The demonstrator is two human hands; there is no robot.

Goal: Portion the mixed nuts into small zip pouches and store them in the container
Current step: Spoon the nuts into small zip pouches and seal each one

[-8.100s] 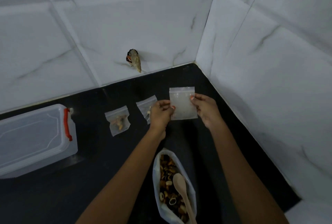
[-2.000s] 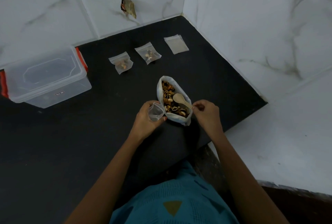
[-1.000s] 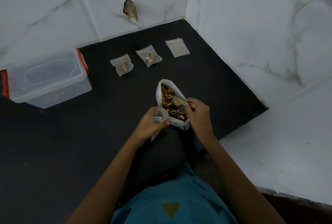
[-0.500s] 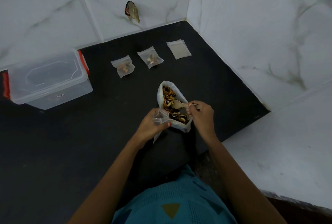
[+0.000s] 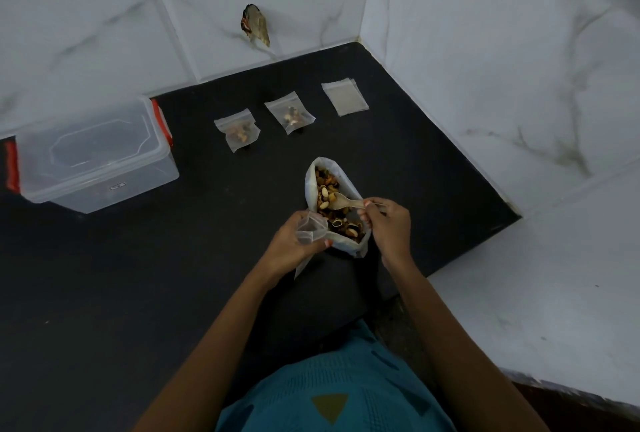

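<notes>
White marbled tiles are meeting in a corner behind a black table [image 5: 138, 275], and I am leaning over its near edge. Towards the near right of the table the bag [image 5: 309, 185] of mixed nuts [image 5: 329, 189] is lying open, its long axis running from the near edge towards the far one.

My right hand [image 5: 389, 223] is working at the bag's right rim, its grip pinched together on the handle of the spoon [image 5: 346, 202]. The spoon is lying crosswise to the bag, handle at the right, bowl reaching left over the nuts. I cannot tell whether it is carrying anything.

My left hand [image 5: 294, 244] is hovering at the bag's near left side, its grip curled round the little pouch [image 5: 310, 229] and holding the mouth open just beside the rim. So the pouch mouth is sitting left of the spoon bowl and nearer to me. I am judging that a loaded spoon needs only a short swing that way, the right hand doing the travelling.

Towards the far edge one filled pouch [image 5: 238, 130] and a second filled pouch [image 5: 290, 113] are lying side by side, with flat empty pouches [image 5: 344, 96] nearer the far right corner. The container [image 5: 97, 158] is standing at the far left, lid apparently on, well apart from both hands.
</notes>
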